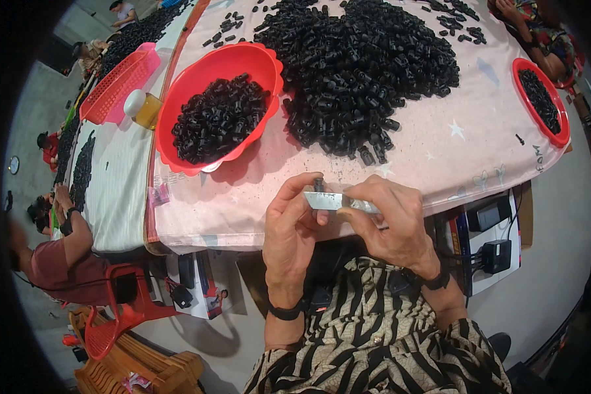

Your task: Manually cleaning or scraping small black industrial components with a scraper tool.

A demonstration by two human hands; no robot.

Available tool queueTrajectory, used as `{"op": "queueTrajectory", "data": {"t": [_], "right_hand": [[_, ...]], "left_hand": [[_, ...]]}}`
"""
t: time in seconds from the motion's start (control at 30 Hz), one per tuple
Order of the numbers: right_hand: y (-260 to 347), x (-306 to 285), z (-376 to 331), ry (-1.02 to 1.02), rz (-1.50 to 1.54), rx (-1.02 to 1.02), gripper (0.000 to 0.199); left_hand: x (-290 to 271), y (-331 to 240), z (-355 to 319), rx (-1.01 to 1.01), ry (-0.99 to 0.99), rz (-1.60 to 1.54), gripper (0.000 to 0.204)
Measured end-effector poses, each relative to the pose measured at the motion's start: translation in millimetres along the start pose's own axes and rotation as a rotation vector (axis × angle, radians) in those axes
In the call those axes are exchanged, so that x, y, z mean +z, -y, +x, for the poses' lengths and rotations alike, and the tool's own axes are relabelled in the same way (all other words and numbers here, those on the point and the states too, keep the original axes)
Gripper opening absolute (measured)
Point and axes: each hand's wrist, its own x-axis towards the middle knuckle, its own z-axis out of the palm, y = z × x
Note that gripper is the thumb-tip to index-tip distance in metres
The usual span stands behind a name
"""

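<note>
At the counter (427, 141), below the heap of black parts (368, 59), my right fingers (376, 189) grip a flat blade (322, 200); my left fingers (298, 185) pinch one small black part (318, 185) beside it. Probably trimming; next calls for a steady stroke.

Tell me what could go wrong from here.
The metal blade in the right hand is very close to the left hand, so a slip could cut it. The small black part held by the left hand is tiny; if dropped, it might be hard to tell from the similar pieces in the pile.
</note>
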Motion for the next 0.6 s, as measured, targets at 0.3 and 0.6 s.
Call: {"op": "queueTrajectory", "data": {"t": [0.3, 0.6], "right_hand": [[0, 5, -1, -0.013, 0.004, 0.02, 0.018], [-7, 12, 0, -0.049, -0.019, 0.0, 0.019]], "left_hand": [[0, 1, 0, 0.014, 0.015, -0.008, 0.026], [3, 4, 0, 0.049, 0.007, 0.042, 0.029]]}}
